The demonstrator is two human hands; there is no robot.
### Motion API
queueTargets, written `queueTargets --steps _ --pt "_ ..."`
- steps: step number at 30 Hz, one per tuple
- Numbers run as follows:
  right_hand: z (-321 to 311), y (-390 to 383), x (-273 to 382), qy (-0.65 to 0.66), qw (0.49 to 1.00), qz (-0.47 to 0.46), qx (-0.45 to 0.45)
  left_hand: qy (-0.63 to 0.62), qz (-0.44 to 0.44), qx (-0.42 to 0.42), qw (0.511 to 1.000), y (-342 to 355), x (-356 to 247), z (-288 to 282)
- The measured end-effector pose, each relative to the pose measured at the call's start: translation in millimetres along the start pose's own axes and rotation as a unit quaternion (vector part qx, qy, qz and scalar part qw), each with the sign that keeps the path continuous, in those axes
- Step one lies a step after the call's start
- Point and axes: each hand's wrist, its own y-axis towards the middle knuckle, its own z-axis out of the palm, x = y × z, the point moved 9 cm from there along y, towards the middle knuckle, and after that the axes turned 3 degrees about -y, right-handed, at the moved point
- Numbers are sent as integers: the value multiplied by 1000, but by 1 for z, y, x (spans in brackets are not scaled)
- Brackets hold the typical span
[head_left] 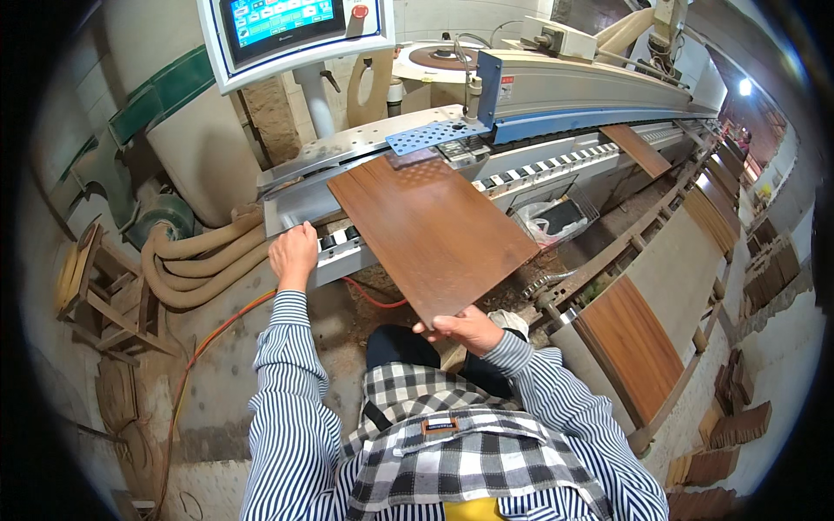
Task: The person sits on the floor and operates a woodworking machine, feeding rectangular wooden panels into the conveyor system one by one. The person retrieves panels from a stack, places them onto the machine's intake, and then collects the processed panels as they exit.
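Note:
In the head view, my right hand [465,330] grips the near corner of a brown wood-grain board [434,247], thumb on top. The board's far end lies under a perforated blue plate [434,135] on the edge-banding machine [591,95]. My left hand [294,253] is closed at the machine's front metal rail, left of the board; what its curled fingers hold, if anything, is hidden. A roller track [521,178] runs off to the right from beneath the board.
A screen on a post [287,26] stands at upper left, above hoses [200,252] and a wooden stool [113,295]. Another board [634,152] sits farther along the machine. Stacked panels [625,339] lie on a roller conveyor at right. A wire basket [556,217] sits below the track.

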Motion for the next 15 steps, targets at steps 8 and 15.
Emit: queueTargets --steps 8,15 --pt "31 44 -10 3 998 11 57 10 2 2 1000 0 -3 -2" --pt "27 49 -16 -7 999 -21 26 11 4 3 1000 0 -3 -1"
